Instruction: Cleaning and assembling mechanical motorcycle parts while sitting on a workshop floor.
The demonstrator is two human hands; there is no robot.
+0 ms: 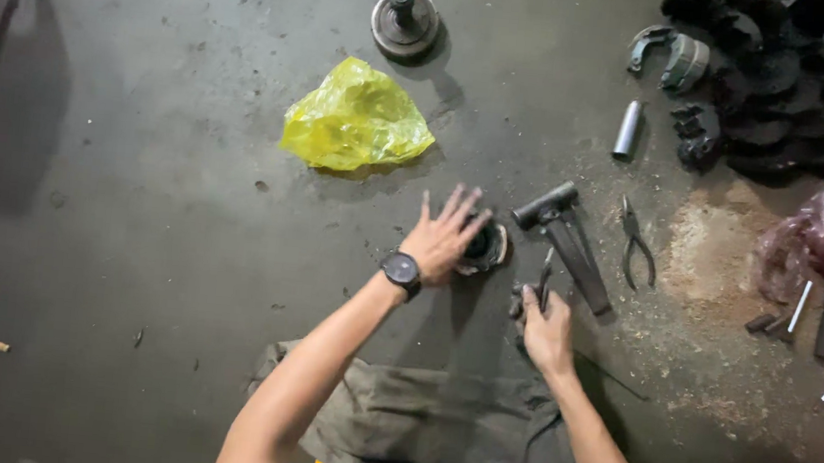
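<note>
1 round dark metal part (486,246), greasy, under left hand (443,241) fingers.

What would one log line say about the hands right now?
left hand: spread flat on round metal part | right hand: gripping thin tool | nearby: hammer, pliers, yellow bag
</note>
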